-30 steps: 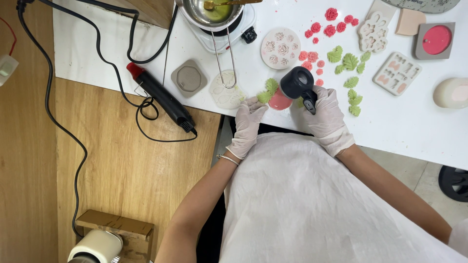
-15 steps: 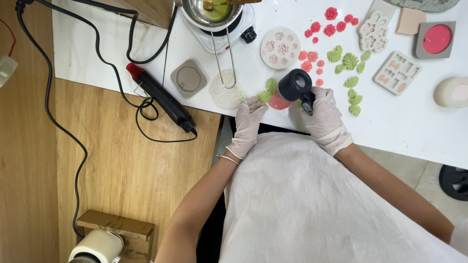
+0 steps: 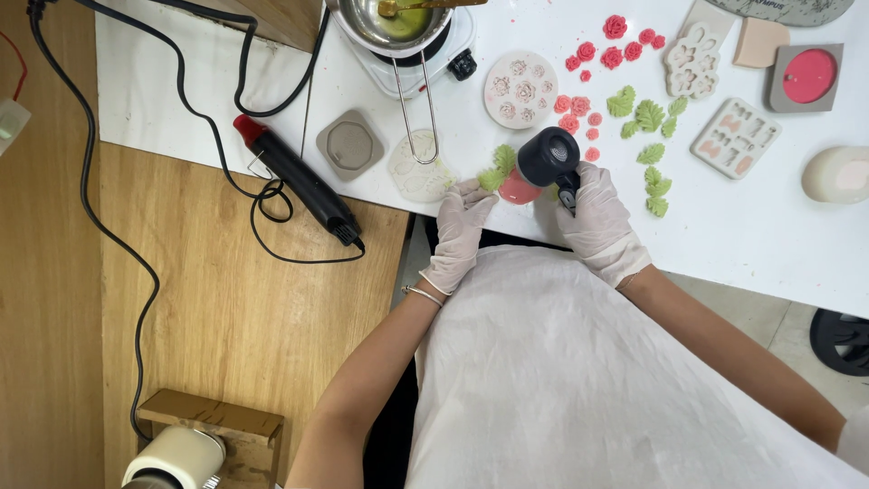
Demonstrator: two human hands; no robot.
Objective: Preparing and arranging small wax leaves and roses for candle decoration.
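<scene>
Gripping a small black heat gun [image 3: 549, 156], the gloved right hand [image 3: 596, 222] tilts its nozzle down onto a pink disc [image 3: 518, 190] near the bench's front edge; the left hand [image 3: 460, 228] pinches a green leaf piece [image 3: 490, 179] against the disc's rim, seemingly steadying it under the heat.

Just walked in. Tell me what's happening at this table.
A person in white gloves works at the white table. The right hand holds a black heat tool aimed down at a small red piece with green leaves, which the left hand steadies. Red flowers, green leaves and moulds lie around.
</scene>
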